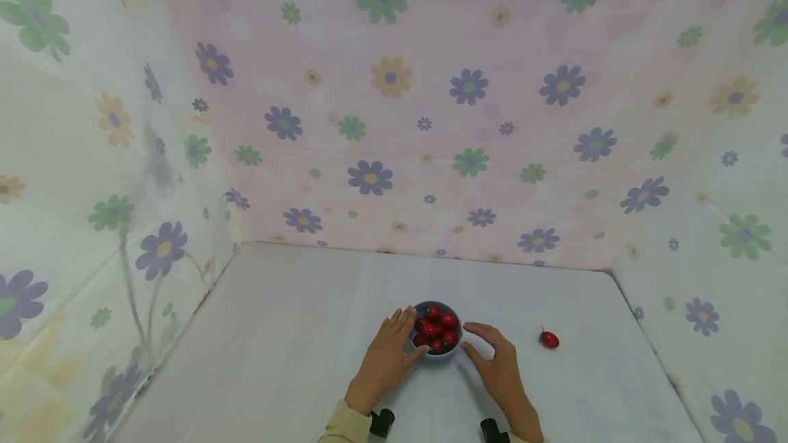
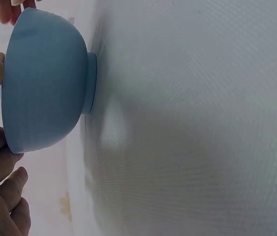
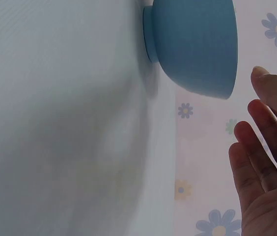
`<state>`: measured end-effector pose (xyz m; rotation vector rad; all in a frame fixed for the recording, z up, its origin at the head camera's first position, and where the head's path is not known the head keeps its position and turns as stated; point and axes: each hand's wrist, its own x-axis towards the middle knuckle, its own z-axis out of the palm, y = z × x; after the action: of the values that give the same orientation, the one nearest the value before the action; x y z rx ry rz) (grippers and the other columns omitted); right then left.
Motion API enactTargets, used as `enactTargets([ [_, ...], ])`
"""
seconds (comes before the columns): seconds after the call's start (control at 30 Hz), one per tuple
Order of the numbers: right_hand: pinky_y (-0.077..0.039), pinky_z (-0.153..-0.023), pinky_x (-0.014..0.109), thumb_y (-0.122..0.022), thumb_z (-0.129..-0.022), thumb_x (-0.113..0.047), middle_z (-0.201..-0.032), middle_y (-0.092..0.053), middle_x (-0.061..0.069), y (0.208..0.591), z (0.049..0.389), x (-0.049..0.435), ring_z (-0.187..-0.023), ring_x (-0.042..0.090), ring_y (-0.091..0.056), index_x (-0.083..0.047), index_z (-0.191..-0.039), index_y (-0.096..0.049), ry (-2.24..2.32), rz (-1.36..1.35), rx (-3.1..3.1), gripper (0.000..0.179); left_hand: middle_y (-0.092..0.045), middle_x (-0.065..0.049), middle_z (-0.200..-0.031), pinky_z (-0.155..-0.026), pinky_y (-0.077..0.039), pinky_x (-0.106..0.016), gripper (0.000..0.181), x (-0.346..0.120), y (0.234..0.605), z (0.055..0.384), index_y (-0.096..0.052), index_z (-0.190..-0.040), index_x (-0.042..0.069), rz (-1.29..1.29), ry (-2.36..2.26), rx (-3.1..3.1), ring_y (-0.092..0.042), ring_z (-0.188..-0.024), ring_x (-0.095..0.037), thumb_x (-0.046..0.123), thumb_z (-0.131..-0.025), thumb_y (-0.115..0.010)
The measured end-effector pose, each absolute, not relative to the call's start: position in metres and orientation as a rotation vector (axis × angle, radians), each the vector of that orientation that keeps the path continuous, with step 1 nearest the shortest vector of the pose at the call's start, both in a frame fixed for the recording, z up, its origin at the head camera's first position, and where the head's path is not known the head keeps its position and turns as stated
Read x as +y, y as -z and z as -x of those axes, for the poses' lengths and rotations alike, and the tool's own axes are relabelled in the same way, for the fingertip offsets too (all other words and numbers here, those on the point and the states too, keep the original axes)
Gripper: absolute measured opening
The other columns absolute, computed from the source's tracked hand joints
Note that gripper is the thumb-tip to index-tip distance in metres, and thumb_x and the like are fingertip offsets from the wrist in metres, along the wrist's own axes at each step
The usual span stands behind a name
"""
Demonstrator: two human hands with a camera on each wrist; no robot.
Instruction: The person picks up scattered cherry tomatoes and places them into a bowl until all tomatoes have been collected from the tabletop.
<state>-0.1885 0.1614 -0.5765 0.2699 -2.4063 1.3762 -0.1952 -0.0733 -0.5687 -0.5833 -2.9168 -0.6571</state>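
Note:
A small blue bowl (image 2: pixel 45 83) stands upright on the white table, filled with several shiny red fruits (image 1: pixel 438 329) that look like cherry tomatoes. My left hand (image 1: pixel 386 354) rests at the bowl's left side, with straight fingers along the rim and the thumb over its near edge. To the right of the bowl is my right hand (image 1: pixel 497 364). Its thumb and fingers are spread apart and hold nothing. In the right wrist view a gap shows between the right fingertips (image 3: pixel 260 73) and the bowl's wall.
A single red fruit (image 1: pixel 549 339) with a green stem lies on the white table (image 1: pixel 295 333), right of my right hand. Flower-patterned cloth walls (image 1: pixel 425 149) close off the back and both sides. Black devices (image 1: pixel 382 422) sit at my wrists.

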Motion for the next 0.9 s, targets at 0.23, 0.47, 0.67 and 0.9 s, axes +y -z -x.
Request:
enactTargets([
  [0.23, -0.051, -0.097, 0.017, -0.085, -0.079, 0.0, -0.116, -0.075, -0.002, 0.577, 0.182, 0.172, -0.112, 0.021, -0.068, -0.011, -0.114, -0.077, -1.283, -0.194, -2.447, 0.038, -0.04, -0.014, -0.161, -0.122, -0.03, -0.05, 0.075, -0.074, 0.571, 0.195, -0.038, -0.156, 0.0, 0.592, 0.682, -2.922, -0.035, -0.15, -0.033, 0.051, -0.102, -0.054],
  [0.47, -0.038, -0.095, 0.0, -0.085, -0.079, 0.001, -0.115, -0.075, 0.0, 0.577, 0.179, 0.186, -0.112, 0.021, -0.068, -0.008, -0.115, -0.076, -1.258, -0.156, -2.463, 0.039, -0.039, -0.013, -0.162, -0.122, -0.03, -0.05, 0.075, -0.073, 0.569, 0.195, -0.037, -0.156, 0.0, 0.587, 0.689, -2.92, -0.035, -0.15, -0.033, 0.05, -0.102, -0.053],
  [0.67, -0.034, -0.094, -0.004, -0.084, -0.078, 0.003, -0.115, -0.075, 0.003, 0.579, 0.178, 0.2, -0.112, 0.025, -0.068, -0.006, -0.116, -0.076, -1.233, -0.126, -2.469, 0.04, -0.039, -0.014, -0.161, -0.122, -0.03, -0.05, 0.075, -0.074, 0.57, 0.195, -0.038, -0.156, 0.0, 0.584, 0.686, -2.907, -0.035, -0.15, -0.033, 0.05, -0.102, -0.053],
  [0.9, -0.051, -0.098, 0.017, -0.084, -0.08, 0.001, -0.117, -0.075, 0.005, 0.582, 0.175, 0.217, -0.114, 0.027, -0.068, -0.006, -0.119, -0.075, -1.146, -0.008, -2.55, 0.04, -0.04, -0.014, -0.161, -0.122, -0.031, -0.051, 0.075, -0.073, 0.573, 0.195, -0.038, -0.155, 0.0, 0.592, 0.697, -2.898, -0.036, -0.15, -0.033, 0.051, -0.102, -0.054],
])
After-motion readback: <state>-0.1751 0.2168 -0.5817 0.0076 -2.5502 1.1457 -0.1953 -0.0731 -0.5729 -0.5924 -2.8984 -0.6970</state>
